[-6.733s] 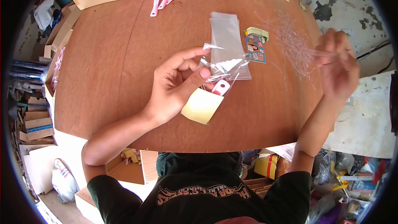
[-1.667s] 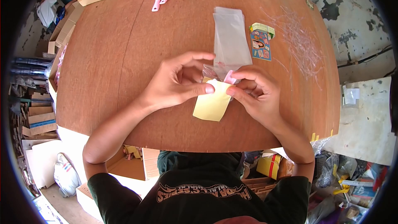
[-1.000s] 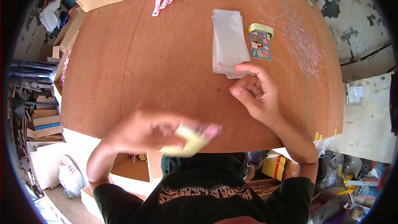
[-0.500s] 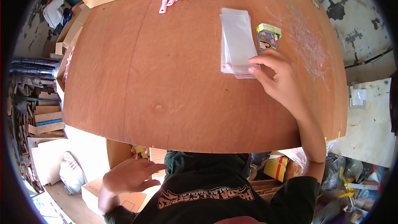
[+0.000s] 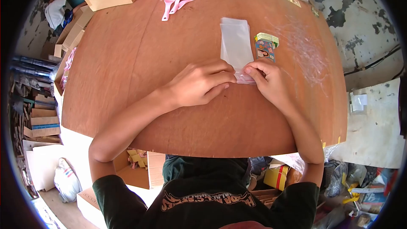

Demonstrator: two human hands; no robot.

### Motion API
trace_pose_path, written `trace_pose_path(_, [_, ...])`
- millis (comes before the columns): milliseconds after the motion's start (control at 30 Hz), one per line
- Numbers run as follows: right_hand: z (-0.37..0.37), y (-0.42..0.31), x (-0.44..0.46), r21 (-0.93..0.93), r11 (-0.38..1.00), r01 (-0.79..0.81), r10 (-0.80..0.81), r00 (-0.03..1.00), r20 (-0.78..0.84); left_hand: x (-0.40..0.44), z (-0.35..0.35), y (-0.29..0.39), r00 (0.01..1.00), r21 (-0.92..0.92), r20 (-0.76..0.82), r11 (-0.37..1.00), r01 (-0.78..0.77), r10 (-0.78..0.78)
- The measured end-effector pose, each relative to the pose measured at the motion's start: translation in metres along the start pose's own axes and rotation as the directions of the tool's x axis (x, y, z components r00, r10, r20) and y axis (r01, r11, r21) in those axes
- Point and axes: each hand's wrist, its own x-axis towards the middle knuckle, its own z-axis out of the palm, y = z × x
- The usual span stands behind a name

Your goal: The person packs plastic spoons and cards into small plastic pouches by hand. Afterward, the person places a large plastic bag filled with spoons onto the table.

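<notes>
Up from below the edge comes the left hand (image 5: 200, 83), which hung low by the lap half a second ago. Now it is over the surface (image 5: 178, 127), by the near left corner of the clear bags (image 5: 235, 42). The right hand (image 5: 271, 83) is at the near right corner, close to where it was then. Its thumb and first finger come together there and seem to pinch the thin plastic. The left fingers are curled, with only a narrow gap to the thumb; it is hard to tell if they hold any plastic.

The bags lie flat in a loose pile, just left of the little blue card (image 5: 263, 51). They look very light, soft and floppy, and likely slippery, so they may slide on each other or stick together. Thin plastic like this could crease or tear if tugged hard. A good place to hold is the near end, one corner in each hand, with a gentle pinch.

The bags are long and thin. Their long way runs from the person out across the surface, with the far end leaning a bit left. The near end, with its pinkish line, points at the person.
</notes>
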Motion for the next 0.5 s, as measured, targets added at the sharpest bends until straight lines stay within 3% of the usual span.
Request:
trace_pose_path(100, [0.003, 0.007, -0.002, 0.077, 0.997, -0.029, 0.031, 0.999, -0.019, -0.003, 0.009, -0.005, 0.995, 0.076, -0.039, 0.993, -0.094, 0.097])
trace_pose_path(167, [0.002, 0.008, 0.000, 0.122, 0.992, -0.024, 0.030, 0.998, -0.050, -0.006, 0.011, -0.007, 0.993, 0.083, 0.052, 0.990, -0.115, 0.111])
trace_pose_path(233, [-0.005, -0.005, 0.002, 0.142, 0.990, -0.023, 0.083, 0.897, -0.434, -0.006, 0.010, -0.008, 0.994, 0.067, 0.054, 0.993, -0.100, 0.096])
trace_pose_path(267, [-0.012, -0.012, 0.003, 0.142, 0.990, -0.022, 0.082, 0.899, -0.429, -0.006, 0.010, -0.008, 0.995, 0.048, 0.056, 0.995, -0.088, 0.085])
trace_pose_path(333, [-0.024, -0.025, 0.004, -0.197, 0.959, 0.203, -0.281, 0.774, -0.567, -0.006, 0.009, -0.008, 0.995, 0.059, 0.054, 0.995, -0.085, 0.082])
trace_pose_path(367, [-0.026, -0.027, 0.001, -0.200, 0.958, 0.204, -0.283, 0.775, -0.565, -0.006, 0.009, -0.008, 0.995, 0.068, 0.056, 0.994, -0.086, 0.082])
trace_pose_path(400, [-0.027, -0.029, -0.002, -0.358, 0.884, 0.300, -0.440, 0.792, -0.423, -0.008, 0.010, -0.007, 0.995, 0.067, 0.054, 0.994, -0.088, 0.085])
trace_pose_path(433, [-0.028, -0.031, -0.006, -0.489, 0.774, 0.402, -0.567, 0.784, -0.253, -0.010, 0.012, -0.006, 0.992, 0.115, -0.109, 0.992, -0.049, 0.062])
trace_pose_path(467, [-0.027, -0.035, -0.010, -0.493, 0.773, 0.400, -0.567, 0.784, -0.253, -0.010, 0.014, -0.005, 0.962, 0.155, -0.270, 0.988, -0.002, 0.044])
trace_pose_path(500, [-0.022, -0.041, -0.014, -0.501, 0.696, 0.514, -0.639, 0.762, -0.107, -0.007, 0.010, 0.000, 0.962, 0.153, -0.269, 0.988, -0.006, 0.047])
